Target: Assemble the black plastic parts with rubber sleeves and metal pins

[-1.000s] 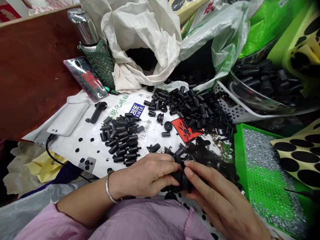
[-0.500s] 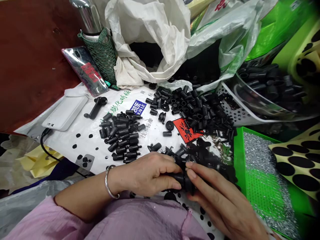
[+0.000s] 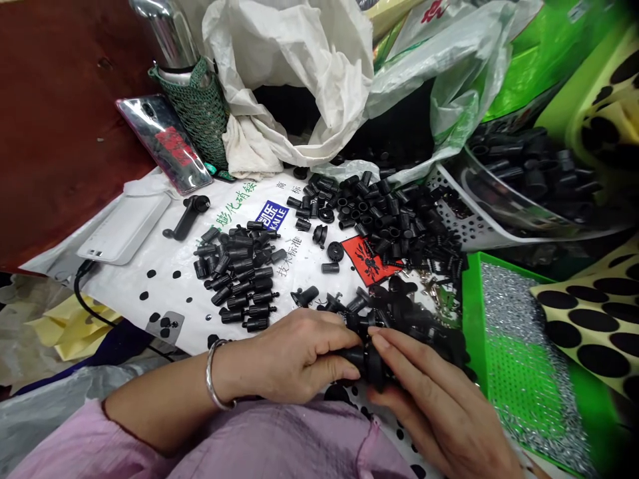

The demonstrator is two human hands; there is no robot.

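Both my hands meet low in the middle of the view on one small black plastic part [image 3: 368,361]. My left hand [image 3: 294,356] pinches its left end with thumb and fingers closed. My right hand [image 3: 429,399] grips its right end, fingers curled over it. A silver bangle [image 3: 212,379] sits on my left wrist. Just beyond my fingers lies a loose heap of black parts [image 3: 399,313]. A neat cluster of assembled black pieces [image 3: 239,276] lies to the left on the white printed sheet [image 3: 164,279].
A larger pile of black sleeves [image 3: 389,219] spreads at centre. A green tray of small silver screws [image 3: 524,372] stands on the right, with a sheet of black round pads [image 3: 594,319]. A phone [image 3: 162,143], a flask [image 3: 187,86], white bags [image 3: 294,80] and a white power bank [image 3: 124,229] lie behind.
My hands have stayed together on the black part with only slight finger shifts. The view has drifted a little.
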